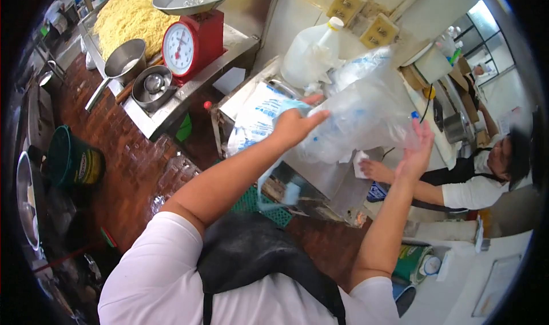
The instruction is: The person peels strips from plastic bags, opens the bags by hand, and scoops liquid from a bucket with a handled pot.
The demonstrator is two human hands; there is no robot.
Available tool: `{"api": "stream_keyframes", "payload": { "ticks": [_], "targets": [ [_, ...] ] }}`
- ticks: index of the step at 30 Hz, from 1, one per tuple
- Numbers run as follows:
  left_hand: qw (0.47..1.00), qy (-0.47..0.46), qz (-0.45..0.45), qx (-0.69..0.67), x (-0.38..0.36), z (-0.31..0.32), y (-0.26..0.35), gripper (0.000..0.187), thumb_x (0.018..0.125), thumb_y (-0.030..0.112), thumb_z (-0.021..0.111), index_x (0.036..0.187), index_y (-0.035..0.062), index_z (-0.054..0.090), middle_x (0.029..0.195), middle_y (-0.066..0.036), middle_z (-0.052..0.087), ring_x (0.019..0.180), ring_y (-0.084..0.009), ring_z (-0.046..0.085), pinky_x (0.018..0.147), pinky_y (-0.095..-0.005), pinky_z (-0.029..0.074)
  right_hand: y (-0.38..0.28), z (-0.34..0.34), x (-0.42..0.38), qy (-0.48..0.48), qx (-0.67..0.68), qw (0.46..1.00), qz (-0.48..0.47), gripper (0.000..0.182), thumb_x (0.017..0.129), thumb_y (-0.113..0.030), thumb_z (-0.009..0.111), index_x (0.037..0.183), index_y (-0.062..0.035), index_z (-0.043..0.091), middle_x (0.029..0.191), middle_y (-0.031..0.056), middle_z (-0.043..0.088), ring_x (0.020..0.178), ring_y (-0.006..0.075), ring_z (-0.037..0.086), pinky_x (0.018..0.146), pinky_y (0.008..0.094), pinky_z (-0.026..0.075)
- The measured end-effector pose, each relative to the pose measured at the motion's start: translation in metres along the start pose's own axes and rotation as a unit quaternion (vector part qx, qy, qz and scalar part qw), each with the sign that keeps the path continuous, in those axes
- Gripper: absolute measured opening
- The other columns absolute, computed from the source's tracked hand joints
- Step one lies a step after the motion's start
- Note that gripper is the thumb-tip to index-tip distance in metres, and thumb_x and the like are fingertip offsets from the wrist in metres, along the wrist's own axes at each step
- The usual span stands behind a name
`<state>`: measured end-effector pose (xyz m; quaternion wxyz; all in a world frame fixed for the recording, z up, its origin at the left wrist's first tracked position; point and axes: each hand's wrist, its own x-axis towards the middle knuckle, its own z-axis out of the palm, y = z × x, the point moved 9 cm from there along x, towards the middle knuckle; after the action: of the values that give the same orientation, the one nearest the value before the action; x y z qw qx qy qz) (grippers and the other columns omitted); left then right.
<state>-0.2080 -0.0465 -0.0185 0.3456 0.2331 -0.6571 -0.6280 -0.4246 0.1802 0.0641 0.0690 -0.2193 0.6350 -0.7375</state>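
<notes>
A large clear plastic bag (366, 116) with blue print is spread between my two hands, above the small work table. My left hand (297, 126) grips its left side, with the thumb stretched along the film. At the bag's right edge is my right hand (416, 150), its fingers pointing up and holding the film; the fingertips are partly blurred. A white packet with blue print (254, 119) lies beneath and left of my left hand. Behind the bag, a co-worker's hand (377, 170) rests by a small white item (361, 164) on the table.
A red dial scale (197, 45) with a metal pan stands on the left counter, beside a heap of yellow noodle-like food (131, 19) and metal pots (126, 62). A translucent jug (309, 50) stands behind the bag. The co-worker (480, 176) is at the right. A green bucket (71, 159) is on the floor.
</notes>
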Motion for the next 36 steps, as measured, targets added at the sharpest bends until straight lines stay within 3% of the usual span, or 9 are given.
{"api": "stream_keyframes", "payload": {
  "ticks": [6, 14, 18, 21, 23, 25, 29, 31, 36],
  "targets": [
    [0.985, -0.085, 0.071, 0.132, -0.007, 0.035, 0.011, 0.084, 0.075, 0.043, 0.078, 0.141, 0.0058, 0.042, 0.127, -0.021, 0.057, 0.116, -0.0354, 0.056, 0.096, -0.0402, 0.044, 0.028, 0.081, -0.038, -0.255, -0.213, 0.943, -0.009, 0.065, 0.08, -0.028, 0.076, 0.131, 0.0013, 0.047, 0.125, 0.0133, 0.057, 0.109, 0.021, 0.058, 0.095, 0.0333, 0.044],
    [0.982, -0.074, 0.022, 0.175, -0.002, 0.04, -0.042, 0.075, 0.078, 0.039, 0.076, 0.141, 0.0141, 0.044, 0.122, -0.023, 0.059, 0.111, -0.035, 0.059, 0.092, -0.0409, 0.045, 0.086, 0.092, -0.06, -0.186, -0.21, 0.96, -0.005, 0.055, 0.072, -0.024, 0.084, 0.115, 0.0011, 0.06, 0.11, 0.0115, 0.065, 0.102, 0.0202, 0.061, 0.091, 0.0325, 0.046],
    [0.965, -0.138, -0.065, 0.215, -0.006, 0.028, -0.023, 0.073, 0.079, 0.04, 0.075, 0.14, 0.0115, 0.045, 0.118, -0.02, 0.063, 0.112, -0.0334, 0.06, 0.092, -0.0408, 0.046, 0.078, 0.085, -0.059, -0.172, -0.216, 0.961, 0.004, 0.065, 0.074, -0.022, 0.083, 0.126, 0.0011, 0.052, 0.118, 0.0132, 0.061, 0.106, 0.0219, 0.059, 0.094, 0.034, 0.045],
    [0.99, -0.059, -0.105, -0.075, -0.008, 0.004, -0.044, 0.071, 0.079, 0.04, 0.075, 0.137, 0.0082, 0.048, 0.112, -0.013, 0.067, 0.087, -0.0252, 0.066, 0.074, -0.0361, 0.051, 0.062, 0.053, -0.059, -0.088, -0.105, 0.984, -0.109, 0.067, 0.081, -0.02, 0.076, 0.135, 0.0006, 0.041, 0.125, 0.0145, 0.056, 0.11, 0.0238, 0.056, 0.096, 0.0355, 0.044],
    [0.918, -0.147, -0.256, -0.263, -0.024, -0.015, -0.013, 0.059, 0.086, 0.041, 0.064, 0.133, 0.0062, 0.051, 0.103, -0.007, 0.069, 0.055, -0.0102, 0.051, 0.049, -0.0257, 0.041, 0.037, 0.015, -0.084, 0.042, -0.089, 0.974, -0.205, 0.059, 0.088, -0.021, 0.068, 0.136, -0.0001, 0.041, 0.124, 0.0144, 0.056, 0.11, 0.0238, 0.057, 0.096, 0.0344, 0.044],
    [0.801, -0.223, -0.309, -0.462, -0.034, -0.026, 0.0, 0.053, 0.09, 0.039, 0.057, 0.132, 0.0061, 0.052, 0.099, -0.006, 0.069, 0.047, -0.0065, 0.041, 0.042, -0.0227, 0.033, 0.039, 0.003, -0.113, 0.086, -0.097, 0.979, -0.16, 0.048, 0.092, -0.022, 0.064, 0.132, -0.0002, 0.047, 0.12, 0.0134, 0.059, 0.107, 0.0216, 0.058, 0.095, 0.0324, 0.045],
    [0.712, -0.348, -0.23, -0.564, -0.043, -0.038, 0.033, 0.054, 0.09, 0.029, 0.047, 0.136, 0.0012, 0.046, 0.091, -0.008, 0.069, 0.045, -0.0078, 0.043, 0.04, -0.0237, 0.034, 0.051, 0.099, -0.178, -0.18, -0.108, 0.968, 0.138, 0.038, 0.093, -0.026, 0.063, 0.12, -0.0007, 0.057, 0.115, 0.0102, 0.064, 0.105, 0.0158, 0.06, 0.092, 0.0301, 0.045],
    [0.688, -0.354, -0.207, -0.598, -0.044, -0.041, 0.04, 0.061, 0.086, 0.027, 0.049, 0.139, -0.0016, 0.041, 0.094, -0.013, 0.068, 0.045, -0.0106, 0.047, 0.042, -0.0263, 0.041, 0.03, 0.166, -0.211, -0.311, -0.096, 0.944, 0.061, 0.042, 0.094, -0.03, 0.061, 0.124, -0.0007, 0.054, 0.115, 0.0103, 0.064, 0.107, 0.0171, 0.059, 0.091, 0.0291, 0.044],
    [0.679, -0.4, -0.133, -0.601, -0.046, -0.055, 0.064, 0.07, 0.083, 0.03, 0.05, 0.143, -0.0022, 0.035, 0.118, -0.023, 0.061, 0.079, -0.0266, 0.066, 0.071, -0.0355, 0.054, 0.055, 0.223, -0.255, -0.345, 0.118, 0.853, 0.373, 0.044, 0.095, -0.03, 0.06, 0.126, 0.0002, 0.051, 0.113, 0.0128, 0.063, 0.11, 0.0174, 0.056, 0.095, 0.032, 0.042]
  ]
}}
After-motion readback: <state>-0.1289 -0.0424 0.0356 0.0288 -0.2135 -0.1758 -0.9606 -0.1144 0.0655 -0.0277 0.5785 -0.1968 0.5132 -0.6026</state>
